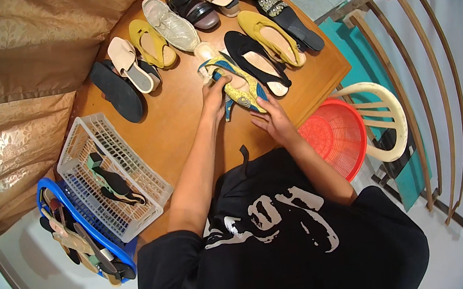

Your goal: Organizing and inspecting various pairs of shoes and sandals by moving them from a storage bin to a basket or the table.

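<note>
A yellow heeled shoe [242, 89] with blue trim and a slim blue heel is held over the wooden table [178, 119]. My left hand [216, 99] is closed round its rear part, near the strap. At its toe, my right hand [272, 118] has the thumb on top and the fingers below. Just beyond the held shoe lies a pale shoe [205, 52], partly hidden by it. To its right rest a black flat shoe [254, 58] and a mustard flat shoe [275, 39].
Several more shoes line the table's far side, among them a silvery lace-up shoe [170, 25] and a black slipper [117, 93]. A white crate [156, 190] holds a heeled sandal, beside a blue basin [45, 186] of footwear. Right: red basket [337, 136], cream chair [395, 117], wooden rack [398, 43].
</note>
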### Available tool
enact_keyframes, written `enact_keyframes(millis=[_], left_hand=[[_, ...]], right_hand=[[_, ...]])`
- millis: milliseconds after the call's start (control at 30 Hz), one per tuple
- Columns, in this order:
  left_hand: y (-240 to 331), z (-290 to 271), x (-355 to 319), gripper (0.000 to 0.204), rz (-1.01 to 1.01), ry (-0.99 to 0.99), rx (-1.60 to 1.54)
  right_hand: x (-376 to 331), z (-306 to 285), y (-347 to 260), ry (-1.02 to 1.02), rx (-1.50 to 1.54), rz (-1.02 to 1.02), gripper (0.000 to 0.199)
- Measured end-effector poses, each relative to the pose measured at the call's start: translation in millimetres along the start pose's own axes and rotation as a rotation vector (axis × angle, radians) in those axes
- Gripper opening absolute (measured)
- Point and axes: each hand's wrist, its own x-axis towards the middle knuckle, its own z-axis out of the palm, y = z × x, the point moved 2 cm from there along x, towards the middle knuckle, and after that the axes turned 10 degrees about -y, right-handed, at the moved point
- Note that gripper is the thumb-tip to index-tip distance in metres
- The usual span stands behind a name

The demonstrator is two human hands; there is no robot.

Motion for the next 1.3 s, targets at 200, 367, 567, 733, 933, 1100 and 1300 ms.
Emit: enact_keyframes(millis=[200, 367, 567, 733, 933, 1100, 1300], left_hand=[[-3, -14, 24, 0.031, -0.182, 0.011, 0.125], [4, -9, 23, 0.04, -0.251, 0.122, 0.431], [19, 14, 19, 0.068, 0.024, 0.387, 1.03], [20, 19, 21, 0.077, 0.076, 0.418, 1.115], [7, 10, 26, 0.08, 0.024, 0.35, 1.072], [1, 10, 29, 0.092, 0.102, 0.414, 1.001], [4, 13, 12, 0.107, 0.193, 0.365, 1.075]], right_hand=[[30, -12, 28, 0.141, 0.12, -0.1, 0.048], [34, -18, 21, 0.152, 0.113, -0.095, 0.046], [40, -15, 22, 0.211, 0.093, -0.135, 0.044], [45, -13, 23, 0.264, 0.045, -0.216, 0.046], [43, -11, 25, 0.396, 0.04, -0.305, 0.048], [36, -20, 19, 0.402, -0.018, -0.239, 0.049], [26, -21, 19, 0.234, 0.073, -0.239, 0.069]])
